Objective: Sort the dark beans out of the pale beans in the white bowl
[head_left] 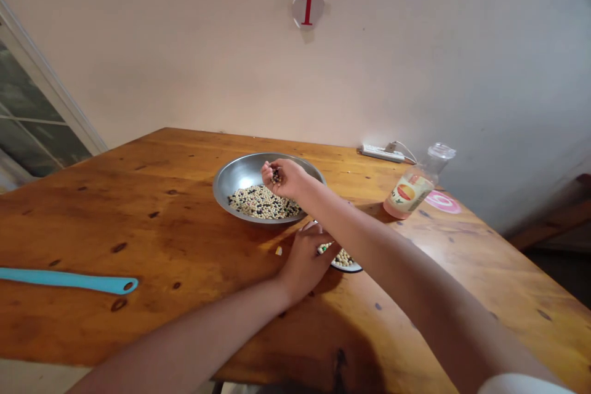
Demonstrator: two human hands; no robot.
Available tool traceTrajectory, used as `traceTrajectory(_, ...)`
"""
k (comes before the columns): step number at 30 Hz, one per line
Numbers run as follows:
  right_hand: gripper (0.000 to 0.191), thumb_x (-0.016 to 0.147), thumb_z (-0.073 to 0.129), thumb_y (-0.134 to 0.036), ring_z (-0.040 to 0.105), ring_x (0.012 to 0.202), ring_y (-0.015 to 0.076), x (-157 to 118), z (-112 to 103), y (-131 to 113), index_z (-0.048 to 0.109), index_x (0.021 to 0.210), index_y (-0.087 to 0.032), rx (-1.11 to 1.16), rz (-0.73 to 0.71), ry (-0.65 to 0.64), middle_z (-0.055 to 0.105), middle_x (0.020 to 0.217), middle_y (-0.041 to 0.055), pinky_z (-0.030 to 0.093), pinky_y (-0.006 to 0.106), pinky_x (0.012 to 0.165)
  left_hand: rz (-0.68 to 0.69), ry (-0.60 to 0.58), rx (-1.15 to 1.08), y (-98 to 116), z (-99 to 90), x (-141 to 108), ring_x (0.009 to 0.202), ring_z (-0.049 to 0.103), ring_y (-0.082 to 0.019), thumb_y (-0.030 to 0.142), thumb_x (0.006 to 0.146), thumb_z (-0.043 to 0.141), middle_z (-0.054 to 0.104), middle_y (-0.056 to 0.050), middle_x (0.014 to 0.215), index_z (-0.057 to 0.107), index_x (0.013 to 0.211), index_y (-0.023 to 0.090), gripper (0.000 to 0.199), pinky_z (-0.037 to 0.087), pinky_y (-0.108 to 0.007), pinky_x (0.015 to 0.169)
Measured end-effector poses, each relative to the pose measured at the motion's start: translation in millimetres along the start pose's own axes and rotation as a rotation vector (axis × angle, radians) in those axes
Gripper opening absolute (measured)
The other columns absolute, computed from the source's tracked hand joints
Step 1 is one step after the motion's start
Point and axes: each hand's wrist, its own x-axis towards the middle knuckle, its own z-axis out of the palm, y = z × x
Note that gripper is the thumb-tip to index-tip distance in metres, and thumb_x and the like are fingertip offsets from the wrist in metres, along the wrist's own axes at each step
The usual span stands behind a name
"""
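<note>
A wide metal bowl (224, 188) holds a loose mix of pale and black beans (263, 202). Above its right side, my right hand (285, 177) is curled round a small handful of the same beans, some showing between palm and fingers. Nearer to me, my left hand (302, 258) grips the left rim of a small white dish (348, 268). Pale and dark beans (341, 257) lie in that dish, with a speck of green among them. My right forearm crosses over and hides much of the dish.
A clear bottle (410, 189) with a yellow label stands right of the bowl. Behind it lies a white power strip (382, 152). A turquoise handle (69, 280) lies at the left. A small yellow-white scrap (279, 251) rests on the wooden table (184, 240).
</note>
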Motion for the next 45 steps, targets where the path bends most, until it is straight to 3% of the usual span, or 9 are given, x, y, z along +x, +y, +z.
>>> traceTrajectory(3, 0.029, 0.087, 0.020, -0.002, 0.050, 0.050, 0.0078, -2, -1, 0, 0.042, 0.075, -0.017, 0.102, -0.051, 0.052, 0.046, 0.058, -0.0011, 0.045, 0.015, 0.047, 0.031, 0.004, -0.022, 0, 0.3, 1, 0.096, 0.060, -0.020, 0.013, 0.083, 0.057, 0.071, -0.004, 0.097, 0.074, 0.081, 0.021, 0.019, 0.043, -0.032, 0.089)
traceTrajectory(5, 0.028, 0.086, 0.023, -0.002, 0.050, 0.050, 0.0080, -3, -3, 0, 0.044, 0.075, -0.017, 0.148, -0.079, 0.076, 0.047, 0.057, -0.0014, 0.046, 0.016, 0.047, 0.025, -0.002, -0.008, 0, 0.1, 1, 0.093, 0.060, -0.019, 0.014, 0.083, 0.057, 0.071, -0.004, 0.092, 0.074, 0.081, 0.021, 0.019, 0.043, -0.032, 0.087)
traceTrajectory(11, 0.036, 0.089, 0.025, -0.006, 0.019, 0.033, 0.0054, -8, -15, -8, 0.022, 0.056, -0.021, 0.197, -0.181, 0.167, 0.020, 0.042, -0.0092, 0.021, 0.013, 0.030, 0.002, -0.007, 0.049, -1, -0.8, 1, 0.085, 0.062, -0.019, 0.016, 0.083, 0.058, 0.072, -0.005, 0.085, 0.075, 0.082, 0.020, 0.017, 0.044, -0.032, 0.082)
traceTrajectory(14, 0.039, 0.092, 0.026, -0.013, 0.013, 0.033, 0.0058, -18, -34, -24, 0.016, 0.055, -0.022, 0.194, -0.273, 0.227, 0.015, 0.040, -0.0098, 0.015, 0.015, 0.030, -0.052, -0.015, 0.079, 2, -1.4, 2, 0.086, 0.062, -0.020, 0.021, 0.084, 0.057, 0.073, -0.005, 0.087, 0.075, 0.085, 0.021, 0.018, 0.044, -0.032, 0.081)
traceTrajectory(19, 0.041, 0.092, 0.029, -0.023, 0.009, 0.034, 0.0058, -51, -88, -42, 0.014, 0.054, -0.021, 0.167, -0.477, 0.344, 0.012, 0.039, -0.0100, 0.009, 0.017, 0.031, -0.083, -0.025, 0.091, 5, -1.4, 1, 0.091, 0.060, -0.019, 0.022, 0.085, 0.056, 0.071, -0.003, 0.089, 0.074, 0.091, 0.025, 0.019, 0.044, -0.030, 0.083)
traceTrajectory(23, 0.043, 0.089, 0.039, -0.025, 0.008, 0.034, 0.0054, -66, -125, -22, 0.015, 0.053, -0.021, 0.116, -0.574, 0.429, 0.013, 0.040, -0.0105, 0.009, 0.017, 0.031, -0.094, -0.036, 0.118, 5, -1.4, 1, 0.087, 0.059, -0.017, 0.023, 0.085, 0.057, 0.069, -0.002, 0.086, 0.074, 0.093, 0.027, 0.019, 0.043, -0.030, 0.083)
traceTrajectory(29, 0.047, 0.086, 0.046, -0.034, 0.009, 0.032, 0.0048, -54, -154, 14, 0.016, 0.052, -0.020, 0.080, -0.634, 0.515, 0.015, 0.039, -0.0110, 0.010, 0.017, 0.030, -0.108, -0.040, 0.100, 5, -1.9, 1, 0.089, 0.058, -0.017, 0.024, 0.085, 0.057, 0.069, -0.002, 0.087, 0.073, 0.094, 0.027, 0.019, 0.042, -0.029, 0.085)
traceTrajectory(37, 0.049, 0.084, 0.050, -0.041, 0.013, 0.031, 0.0036, -42, -167, 28, 0.020, 0.050, -0.021, 0.031, -0.621, 0.539, 0.017, 0.038, -0.0111, 0.011, 0.016, 0.029, -0.136, -0.045, 0.111, 7, -2.7, 1, 0.089, 0.059, -0.018, 0.024, 0.086, 0.056, 0.068, -0.003, 0.088, 0.074, 0.092, 0.026, 0.019, 0.043, -0.031, 0.086)
traceTrajectory(45, 0.049, 0.084, 0.051, -0.041, 0.014, 0.031, 0.0030, -43, -165, 32, 0.022, 0.051, -0.020, 0.002, -0.626, 0.550, 0.019, 0.039, -0.0112, 0.013, 0.014, 0.029, -0.110, -0.034, 0.106, 4, -0.9, 0, 0.089, 0.059, -0.018, 0.025, 0.086, 0.057, 0.069, -0.002, 0.087, 0.074, 0.092, 0.026, 0.019, 0.042, -0.030, 0.086)
